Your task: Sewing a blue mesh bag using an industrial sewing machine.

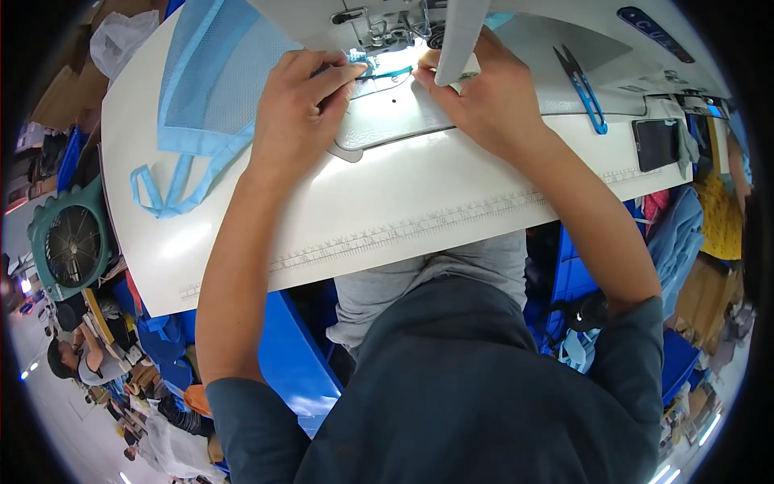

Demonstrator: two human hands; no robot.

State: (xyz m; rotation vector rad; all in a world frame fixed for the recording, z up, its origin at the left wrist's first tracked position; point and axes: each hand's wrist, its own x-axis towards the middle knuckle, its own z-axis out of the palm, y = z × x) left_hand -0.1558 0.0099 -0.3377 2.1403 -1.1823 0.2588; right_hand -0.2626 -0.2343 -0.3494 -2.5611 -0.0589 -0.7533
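The blue strip lay across the metal plate of the sewing machine, just below the needle assembly, in the gap between the two hands. The left hand had thumb and forefinger pinched together on its left end; the right hand was near the other end, partly behind a white machine part, so whether its fingertips were closed could not be told. The fingers looked close enough to the needle assembly that a slip might have caught one, and uneven pull between the hands could have skewed or puckered the strip. The loose straps of the pale blue mesh cloth might have dragged or snagged on the table. The strip's long axis ran left to right, roughly crosswise to the person and slightly bowed; neither end could be told as its front.
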